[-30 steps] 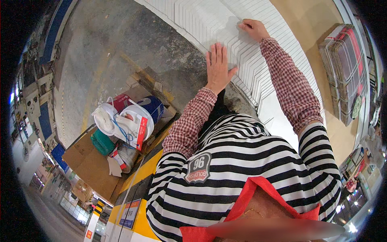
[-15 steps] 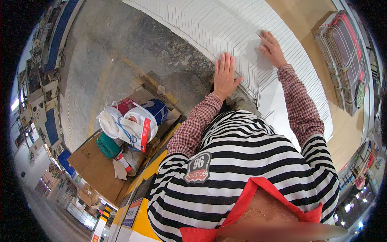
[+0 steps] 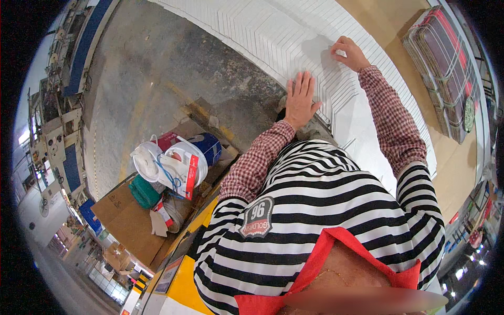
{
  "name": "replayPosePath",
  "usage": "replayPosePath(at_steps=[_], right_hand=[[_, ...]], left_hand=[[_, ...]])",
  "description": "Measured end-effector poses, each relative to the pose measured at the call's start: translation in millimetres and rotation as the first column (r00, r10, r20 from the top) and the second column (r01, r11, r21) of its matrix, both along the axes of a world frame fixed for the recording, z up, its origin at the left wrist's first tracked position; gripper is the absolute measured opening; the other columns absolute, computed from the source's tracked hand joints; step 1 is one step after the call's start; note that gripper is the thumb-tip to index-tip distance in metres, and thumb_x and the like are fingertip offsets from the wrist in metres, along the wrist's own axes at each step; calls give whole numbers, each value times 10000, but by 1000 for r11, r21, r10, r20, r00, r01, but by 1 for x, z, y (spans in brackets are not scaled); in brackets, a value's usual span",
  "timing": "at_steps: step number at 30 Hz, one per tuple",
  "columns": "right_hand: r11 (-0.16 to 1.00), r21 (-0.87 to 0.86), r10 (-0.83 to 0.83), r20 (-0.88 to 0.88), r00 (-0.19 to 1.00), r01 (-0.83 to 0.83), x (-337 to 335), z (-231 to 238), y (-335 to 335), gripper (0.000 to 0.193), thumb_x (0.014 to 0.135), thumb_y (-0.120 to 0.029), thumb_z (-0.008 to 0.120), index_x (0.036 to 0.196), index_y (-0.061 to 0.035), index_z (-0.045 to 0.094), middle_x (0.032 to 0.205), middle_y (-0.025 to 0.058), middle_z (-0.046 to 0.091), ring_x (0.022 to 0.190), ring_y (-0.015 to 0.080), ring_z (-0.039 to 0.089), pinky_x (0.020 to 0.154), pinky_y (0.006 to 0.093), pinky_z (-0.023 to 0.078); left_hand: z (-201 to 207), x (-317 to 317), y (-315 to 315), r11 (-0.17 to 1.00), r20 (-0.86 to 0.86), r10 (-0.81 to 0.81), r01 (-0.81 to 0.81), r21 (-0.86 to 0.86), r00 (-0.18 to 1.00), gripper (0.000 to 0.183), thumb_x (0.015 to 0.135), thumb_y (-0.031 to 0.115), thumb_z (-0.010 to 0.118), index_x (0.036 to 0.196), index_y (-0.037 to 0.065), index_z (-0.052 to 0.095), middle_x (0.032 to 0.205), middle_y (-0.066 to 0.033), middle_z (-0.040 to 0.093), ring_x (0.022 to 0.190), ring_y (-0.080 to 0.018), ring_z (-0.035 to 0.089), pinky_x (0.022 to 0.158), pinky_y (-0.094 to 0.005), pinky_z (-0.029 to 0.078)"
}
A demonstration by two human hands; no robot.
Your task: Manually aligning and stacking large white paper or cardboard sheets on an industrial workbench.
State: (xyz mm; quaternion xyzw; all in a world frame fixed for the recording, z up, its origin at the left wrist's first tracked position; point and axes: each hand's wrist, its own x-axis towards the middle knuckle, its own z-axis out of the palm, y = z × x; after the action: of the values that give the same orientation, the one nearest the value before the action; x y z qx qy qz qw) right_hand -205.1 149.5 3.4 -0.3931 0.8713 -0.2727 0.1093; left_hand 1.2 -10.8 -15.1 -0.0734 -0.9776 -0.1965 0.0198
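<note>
A long run of white sheets (image 3: pixel 252 37), overlapping like steps, covers the tabletop before me. My left hand (image 3: pixel 301 105) lies flat with fingers stretched over the near edge of the run, touching the sheets. Farther in, to the right, my right hand (image 3: pixel 350 54) is curled over the sheets, thumb and fingertips drawn together in a pinch. Whether a sheet edge sits between those fingertips is too small to make out. A shadow falls on the sheets beside it.
Strapped flat cardboard pieces (image 3: pixel 443 73) are stacked on the tan board (image 3: pixel 388 21) at the far right, with a green tape roll (image 3: pixel 469 115) on their side. To my left stands an open carton (image 3: pixel 126 215) with white tubs (image 3: pixel 184 165) and a teal bundle (image 3: pixel 143 191), on concrete floor (image 3: pixel 157 68).
My right hand's fingers, spread apart before, have drawn together into a pinch. The left hand has shifted slightly to the right along the edge, still flat.
</note>
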Motion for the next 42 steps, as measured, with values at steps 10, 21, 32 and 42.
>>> replayPosePath(at_steps=[10,21,32,42], right_hand=[[974,67,-226,328,917,216,8,-23,3,308,798,-322,570,765,-16,554,574,74,473,545,139,416,535,295,369],[950,-302,-88,-13,996,80,6,-9,-10,166,763,-185,621,795,-37,552,608,37,487,552,156,421,558,269,395],[985,26,-171,264,949,170,6,-20,-9,302,809,-287,556,718,-2,512,558,69,429,544,139,385,528,305,350],[971,-185,-141,71,987,152,18,-5,17,107,742,-102,619,800,-51,545,660,27,490,599,137,448,595,258,410]], left_hand=[[-4,0,-4,998,-28,-12,14,54,1000,737,779,427,508,1310,-12,243,1400,-164,149,1295,-326,114,1028,-497,97],[-6,2,-4,996,-50,-10,14,85,999,746,777,446,506,1320,8,241,1391,-170,184,1290,-343,138,1018,-506,103],[-14,3,-7,990,-91,-5,17,137,996,742,776,496,495,1307,24,284,1392,-146,201,1290,-333,144,1019,-497,107],[-7,5,3,998,-65,-40,43,45,997,724,784,456,499,1306,9,274,1391,-137,199,1290,-333,135,1008,-529,105]])
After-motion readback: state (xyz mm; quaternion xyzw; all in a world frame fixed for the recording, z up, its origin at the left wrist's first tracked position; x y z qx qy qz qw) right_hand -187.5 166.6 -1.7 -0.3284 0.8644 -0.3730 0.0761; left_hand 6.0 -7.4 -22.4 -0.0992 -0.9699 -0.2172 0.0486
